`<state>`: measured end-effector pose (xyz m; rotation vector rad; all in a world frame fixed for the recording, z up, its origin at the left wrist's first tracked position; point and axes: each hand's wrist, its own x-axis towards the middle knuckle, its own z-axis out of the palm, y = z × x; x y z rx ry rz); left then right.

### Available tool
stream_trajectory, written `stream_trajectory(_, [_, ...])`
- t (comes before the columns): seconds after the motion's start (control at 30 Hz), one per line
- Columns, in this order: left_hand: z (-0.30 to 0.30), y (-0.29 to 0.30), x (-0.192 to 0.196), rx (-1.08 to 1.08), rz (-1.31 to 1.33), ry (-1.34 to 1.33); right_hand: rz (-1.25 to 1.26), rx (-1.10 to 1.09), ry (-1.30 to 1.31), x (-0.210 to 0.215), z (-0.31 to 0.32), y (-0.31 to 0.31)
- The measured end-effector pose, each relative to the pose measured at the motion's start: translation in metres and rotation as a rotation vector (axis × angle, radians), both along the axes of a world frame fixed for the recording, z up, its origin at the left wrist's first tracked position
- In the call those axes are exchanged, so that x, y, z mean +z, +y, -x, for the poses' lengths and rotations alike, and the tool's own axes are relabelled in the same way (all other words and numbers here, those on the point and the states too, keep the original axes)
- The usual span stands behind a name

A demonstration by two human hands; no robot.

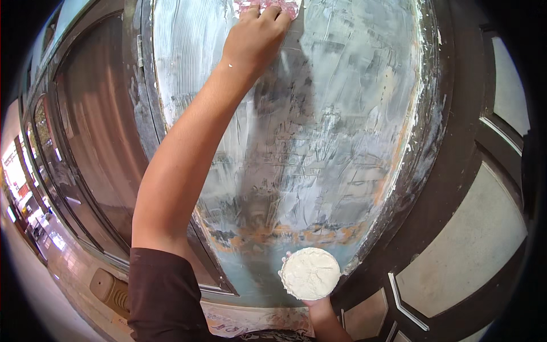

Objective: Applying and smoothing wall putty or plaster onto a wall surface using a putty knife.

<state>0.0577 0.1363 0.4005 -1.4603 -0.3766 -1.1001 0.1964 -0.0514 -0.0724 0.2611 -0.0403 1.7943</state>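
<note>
My left hand (259, 40) is raised to the top of the view, its fingers closed over a pinkish-red spreader (293, 8) smeared with white putty. The spreader is against a wall panel (342, 125) coated in streaky grey-white putty; its working edge is mostly cut off by the frame. Low and right of centre, my right hand (317, 304) holds up a round tub of white putty (311, 273) from beneath. Its rim and outside are caked with putty, and most of this hand is hidden behind it.
Dark frame trim (439, 114) with white smears borders the panel on the right, beside brown and grey panelling (467, 245). On the left stands a brown glazed door (97, 114). A brown plastic stool (108, 290) is on the floor at lower left.
</note>
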Motion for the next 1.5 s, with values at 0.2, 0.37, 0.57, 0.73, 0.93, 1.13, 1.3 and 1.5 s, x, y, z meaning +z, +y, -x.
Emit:
stream_trajectory(0.2, [-0.012,0.001,-0.016,-0.149,0.122,-0.022,0.009,-0.073,-0.113,-0.006,-0.004,0.008])
stream_trajectory(0.37, [-0.026,-0.001,-0.046,-0.136,0.141,-0.058,-0.004,-0.072,-0.160,-0.013,-0.005,0.015])
stream_trajectory(0.57, [-0.029,-0.009,-0.079,0.006,0.152,-0.121,0.047,-0.034,-0.118,-0.014,-0.007,0.014])
stream_trajectory(0.73, [-0.026,-0.018,-0.107,-0.021,0.235,-0.117,0.018,-0.022,-0.136,-0.016,-0.010,0.006])
stream_trajectory(0.93, [-0.024,-0.025,-0.147,-0.003,0.372,-0.111,-0.020,-0.022,-0.116,-0.024,-0.017,-0.005])
stream_trajectory(1.13, [-0.010,-0.049,-0.195,0.015,0.460,-0.075,0.098,-0.001,-0.146,-0.018,-0.020,-0.021])
stream_trajectory(1.3, [0.013,-0.095,-0.171,-0.206,0.444,-0.090,-0.037,0.013,-0.216,-0.011,-0.033,-0.032])
stream_trajectory(1.5, [0.030,-0.118,-0.026,-0.296,0.170,-0.128,-0.125,-0.084,-0.225,0.035,-0.034,-0.033])
